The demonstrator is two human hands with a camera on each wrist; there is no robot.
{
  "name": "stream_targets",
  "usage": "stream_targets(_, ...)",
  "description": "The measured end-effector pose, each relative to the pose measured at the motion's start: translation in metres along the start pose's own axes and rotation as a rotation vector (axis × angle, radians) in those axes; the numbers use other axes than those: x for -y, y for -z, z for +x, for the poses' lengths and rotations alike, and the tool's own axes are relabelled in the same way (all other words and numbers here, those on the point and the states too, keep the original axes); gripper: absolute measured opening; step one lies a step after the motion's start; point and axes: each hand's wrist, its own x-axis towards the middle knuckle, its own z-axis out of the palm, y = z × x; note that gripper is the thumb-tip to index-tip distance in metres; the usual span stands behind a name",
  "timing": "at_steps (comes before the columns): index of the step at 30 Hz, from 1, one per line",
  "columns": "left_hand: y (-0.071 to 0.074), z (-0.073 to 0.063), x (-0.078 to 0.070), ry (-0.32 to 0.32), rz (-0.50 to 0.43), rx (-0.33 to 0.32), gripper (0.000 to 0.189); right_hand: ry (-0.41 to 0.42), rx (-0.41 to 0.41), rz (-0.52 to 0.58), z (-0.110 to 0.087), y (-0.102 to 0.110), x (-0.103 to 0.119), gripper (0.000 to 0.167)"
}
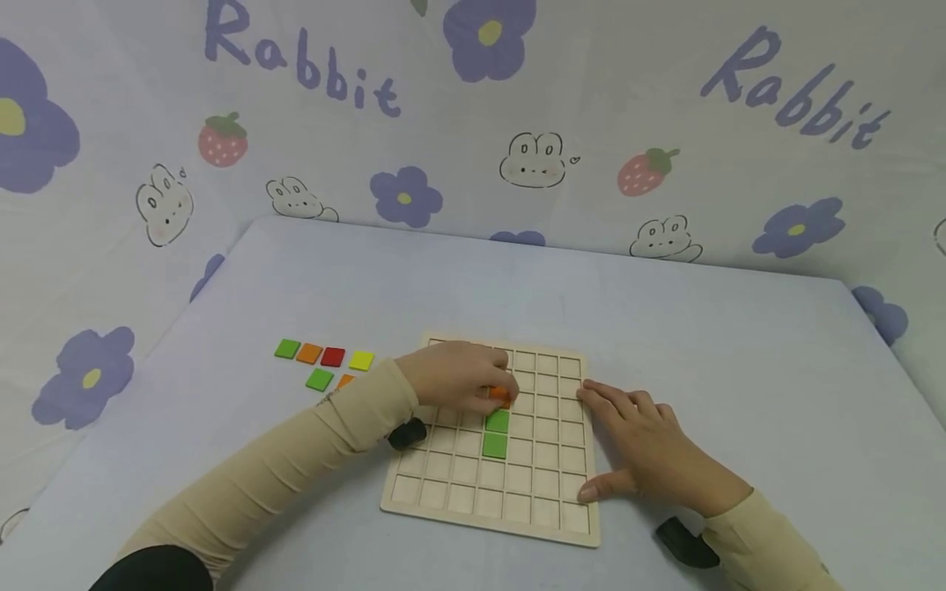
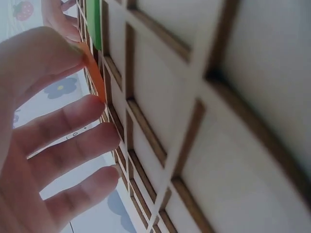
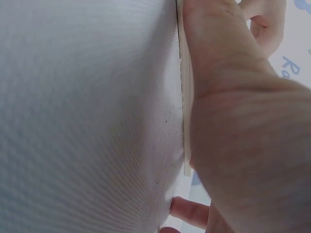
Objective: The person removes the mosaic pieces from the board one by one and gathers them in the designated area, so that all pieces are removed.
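Note:
A wooden grid board lies on the table. Two green square tiles sit in neighbouring cells of one column. At the cell just beyond them, my left hand pinches an orange square tile between thumb and forefinger. In the left wrist view the orange tile stands tilted against the grid near a green tile, the other fingers spread beside it. Along the board's right edge rests my right hand, its thumb on the rim and its fingers extended. The right wrist view shows that thumb against the board's side.
Left of the board lie several loose tiles: a green tile, an orange tile, a red tile, a yellow tile and others partly hidden by the left sleeve. A printed cloth hangs behind the table.

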Motion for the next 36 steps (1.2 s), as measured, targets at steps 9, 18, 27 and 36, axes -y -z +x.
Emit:
stream_targets(9,0.003,-0.001,-0.002,0.056,-0.073,0.073,0.01,0.0,-0.012,0.008,0.001,-0.004,0.001,0.116)
stream_targets(18,0.01,-0.007,-0.004,0.089,-0.086,0.053,0.011,0.013,-0.028,-0.004,0.002,-0.006,0.0,0.116)
stream_targets(27,0.028,-0.045,0.0,0.164,-0.154,0.015,0.011,-0.006,0.001,0.003,0.001,-0.006,0.001,0.119)
stream_targets(36,0.032,-0.103,0.001,0.345,-0.176,0.052,0.016,0.006,-0.006,0.004,0.002,-0.005,0.004,0.117)
